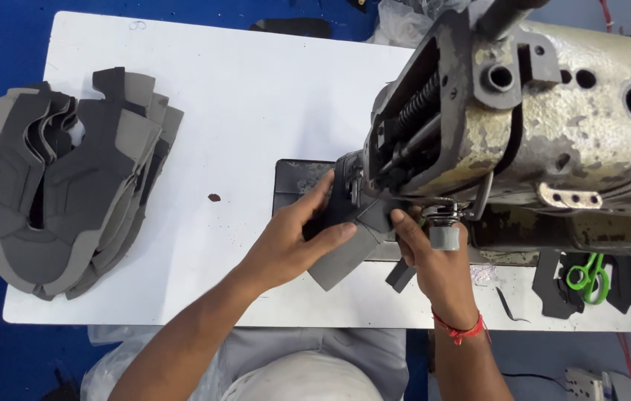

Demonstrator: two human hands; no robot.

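Both hands pinch the grey piece (352, 249) under the sewing head (434, 141): left hand (297, 241) flat, right hand (434, 260) beside the foot. Keeping fingers clear of the needle seems wise.

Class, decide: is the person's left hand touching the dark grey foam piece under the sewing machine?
Touching. The head view shows the left hand gripping the dark grey foam piece, thumb pressed on top.

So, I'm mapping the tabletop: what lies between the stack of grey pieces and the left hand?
In the head view, only bare white table with one small dark speck separates the stack of grey pieces from the left hand.
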